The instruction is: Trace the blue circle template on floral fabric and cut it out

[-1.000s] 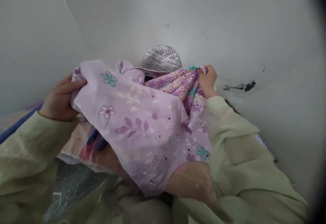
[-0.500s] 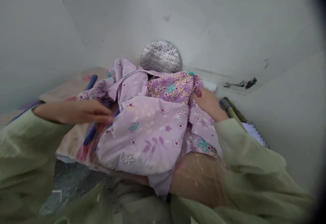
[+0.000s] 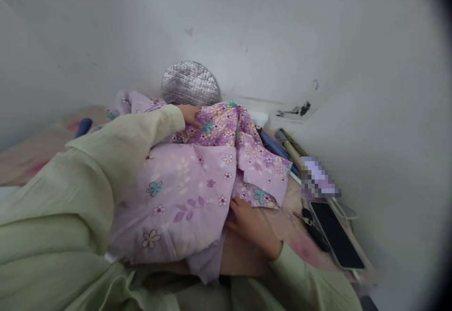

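Observation:
A lilac floral garment (image 3: 187,198), looking like a small shirt or kimono-style top, lies spread in front of me. Its upper part shows a denser purple flower print, and a short sleeve lies out to the right. Reaching across the garment, my left hand (image 3: 189,115) rests on that dense print near the top, its fingers apart. Lower down, my right hand (image 3: 252,224) has its fingers closed on the right edge of the plain lilac panel; the fingertips are partly hidden by the cloth.
A round silvery quilted pad (image 3: 190,84) leans on the wall behind the garment. To the right lie blue rolls (image 3: 275,147), olive rolls (image 3: 291,146), a phone (image 3: 337,235) with a cable, and small dark-handled scissors or snips (image 3: 312,228). Another blue roll (image 3: 84,127) is at left.
My left hand has moved from the garment's left side up to its top middle. My right hand has dropped from the right shoulder area to the lower right edge. The view has shifted right.

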A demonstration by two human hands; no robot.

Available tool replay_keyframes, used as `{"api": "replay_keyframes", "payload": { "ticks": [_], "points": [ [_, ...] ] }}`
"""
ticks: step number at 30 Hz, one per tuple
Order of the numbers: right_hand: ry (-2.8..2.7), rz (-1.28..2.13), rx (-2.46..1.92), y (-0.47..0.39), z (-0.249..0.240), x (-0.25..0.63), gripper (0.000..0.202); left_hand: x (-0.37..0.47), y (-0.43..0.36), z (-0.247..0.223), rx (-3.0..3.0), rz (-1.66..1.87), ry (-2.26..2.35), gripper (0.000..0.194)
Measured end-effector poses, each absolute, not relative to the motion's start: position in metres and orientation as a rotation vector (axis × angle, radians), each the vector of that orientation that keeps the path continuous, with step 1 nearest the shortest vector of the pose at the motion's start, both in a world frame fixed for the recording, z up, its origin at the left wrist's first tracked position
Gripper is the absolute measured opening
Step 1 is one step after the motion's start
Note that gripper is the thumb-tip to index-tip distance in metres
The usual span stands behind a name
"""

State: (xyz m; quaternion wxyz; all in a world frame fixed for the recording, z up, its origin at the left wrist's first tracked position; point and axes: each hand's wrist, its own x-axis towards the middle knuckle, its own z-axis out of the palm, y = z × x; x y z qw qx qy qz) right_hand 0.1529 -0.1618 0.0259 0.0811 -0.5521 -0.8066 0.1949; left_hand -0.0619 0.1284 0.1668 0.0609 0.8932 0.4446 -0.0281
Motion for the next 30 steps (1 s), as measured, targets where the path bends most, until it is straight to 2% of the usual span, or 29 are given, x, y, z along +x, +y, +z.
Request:
{"api": "replay_keyframes", "payload": {
  "ticks": [3,6,10,12,16,20,27,30],
  "points": [
    [-2.338,0.512,-1.736,-0.162,0.016,0.148,0.028,-0.063,0.131,0.161,2.691,-0.14,1.49,0.069],
    [-2.39,0.411,-1.739,-0.161,0.007,0.147,0.018,-0.074,0.125,0.182,2.684,-0.128,1.571,0.056],
    [-2.463,0.277,-1.76,-0.16,0.003,0.148,0.014,-0.106,0.126,0.23,2.665,0.019,1.69,0.059],
    [-2.47,0.242,-1.725,-0.159,0.009,0.156,0.012,-0.125,0.131,0.25,2.637,0.246,1.843,0.062],
    [-2.484,0.284,-1.638,-0.165,0.029,0.196,0.012,-0.149,0.14,0.267,2.619,0.537,1.99,0.063],
    [-2.527,0.321,-1.706,-0.189,0.05,0.238,0.019,-0.144,0.152,0.257,2.56,0.517,2.046,0.061],
    [-2.49,0.725,-1.782,-0.196,0.08,0.251,0.017,-0.107,0.174,0.212,2.552,0.281,1.833,0.08],
    [-2.35,0.529,-1.79,-0.161,0.08,0.255,0.021,-0.106,0.16,0.205,2.594,0.152,1.717,0.082]
  ]
}}
